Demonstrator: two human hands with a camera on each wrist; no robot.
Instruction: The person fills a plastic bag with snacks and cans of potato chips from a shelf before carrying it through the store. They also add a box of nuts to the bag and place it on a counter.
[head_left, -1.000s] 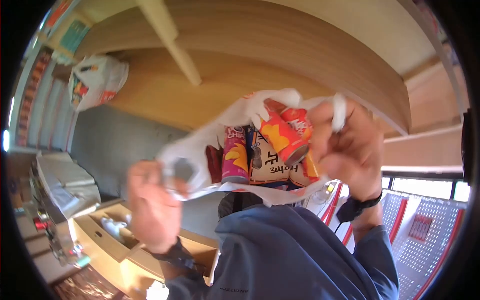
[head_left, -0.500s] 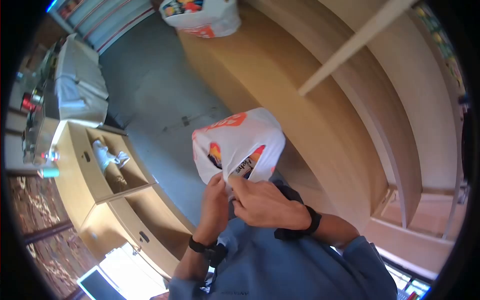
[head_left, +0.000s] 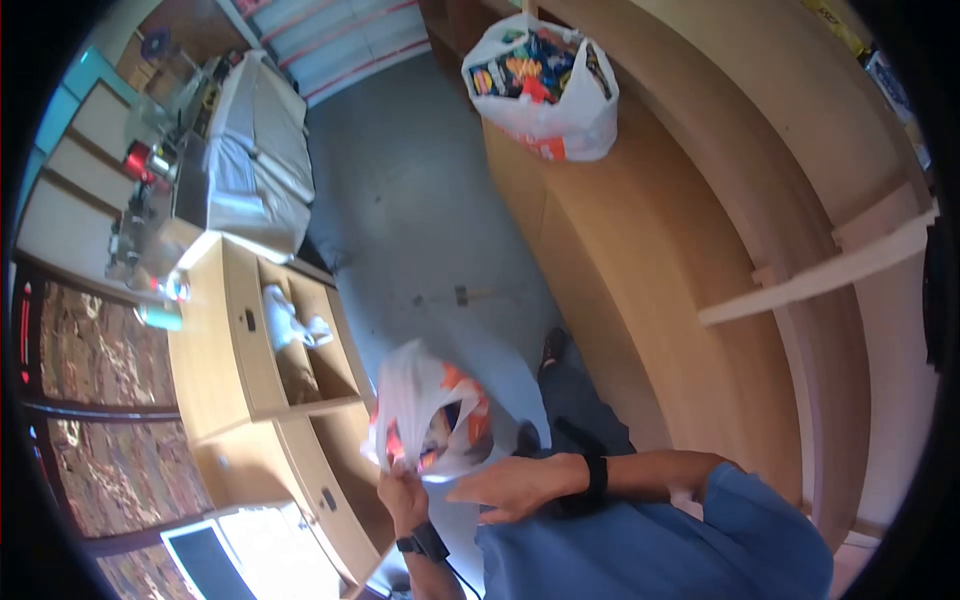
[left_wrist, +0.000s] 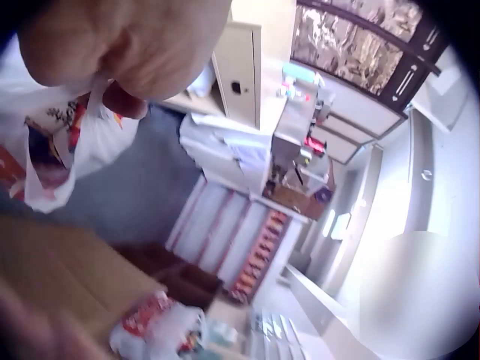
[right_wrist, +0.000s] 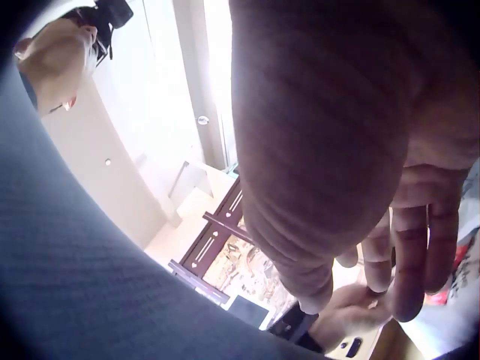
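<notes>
A white plastic shopping bag (head_left: 415, 385) with orange print hangs from my left hand (head_left: 403, 500), whose fingers pinch its gathered top. Packaged snacks (head_left: 437, 437) show through the bag's side opening. In the left wrist view the same hand (left_wrist: 127, 45) is at the top of the bag (left_wrist: 105, 154), its thumb and fingers bunching the plastic. Close to the right of it, my right hand (head_left: 515, 487) holds nothing, its fingers extended towards the bag. The right wrist view shows that hand (right_wrist: 330, 150) with fingers loosely straight, the left hand (right_wrist: 349, 319) beyond.
A second white bag (head_left: 555, 125), full of snack packets, stands on a wooden shelf ledge (head_left: 640, 210) at the upper right. To the left is a wooden cabinet (head_left: 215, 330) with open compartments, and a cloth-covered stand (head_left: 255, 150) behind it. Grey floor (head_left: 410, 200) lies between.
Both hands first spread the bag, showing chip cans inside, then came together at its top. Now the right hand has let go and the left holds the bag, lower and further left.
</notes>
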